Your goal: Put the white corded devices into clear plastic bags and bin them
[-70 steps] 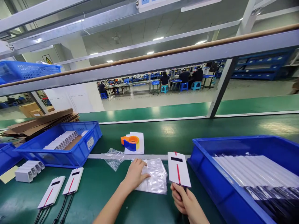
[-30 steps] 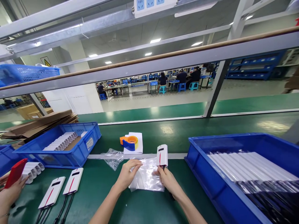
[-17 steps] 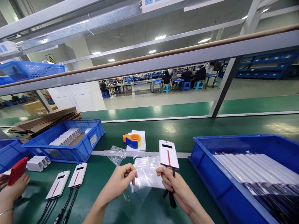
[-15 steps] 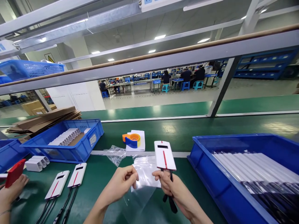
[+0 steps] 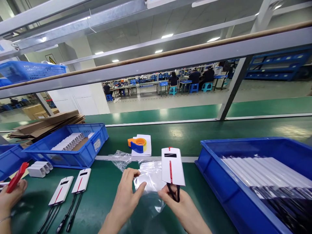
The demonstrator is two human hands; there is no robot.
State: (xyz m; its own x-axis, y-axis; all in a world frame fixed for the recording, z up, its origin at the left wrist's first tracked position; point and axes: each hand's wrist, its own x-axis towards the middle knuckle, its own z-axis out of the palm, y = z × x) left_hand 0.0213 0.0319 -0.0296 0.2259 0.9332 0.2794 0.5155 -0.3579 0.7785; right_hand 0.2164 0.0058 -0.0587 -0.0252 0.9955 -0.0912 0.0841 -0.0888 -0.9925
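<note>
My right hand (image 5: 181, 206) grips the black cables (image 5: 173, 191) of a flat white device (image 5: 173, 170) with a red stripe and a dark window, held upright. Its thumb and forefinger are at a clear plastic bag (image 5: 154, 203); whether they pinch its edge I cannot tell. My left hand (image 5: 126, 198) is open, thumb apart from the fingers, at the left side of a stack of clear bags (image 5: 149, 172). Two more white devices (image 5: 81, 180) with cables lie on the green table to the left.
A blue crate (image 5: 216, 182) of bagged devices stands right. At left is a blue crate (image 5: 94, 151) with white casings, near loose casings (image 5: 40, 169) and another person's hand (image 5: 12, 195) holding a red tool (image 5: 17, 178). A tape dispenser (image 5: 137, 145) lies ahead.
My left hand has opened from curled fingers. My right hand has turned the device slightly and folded its cables into the grip. The other person's red tool has tilted.
</note>
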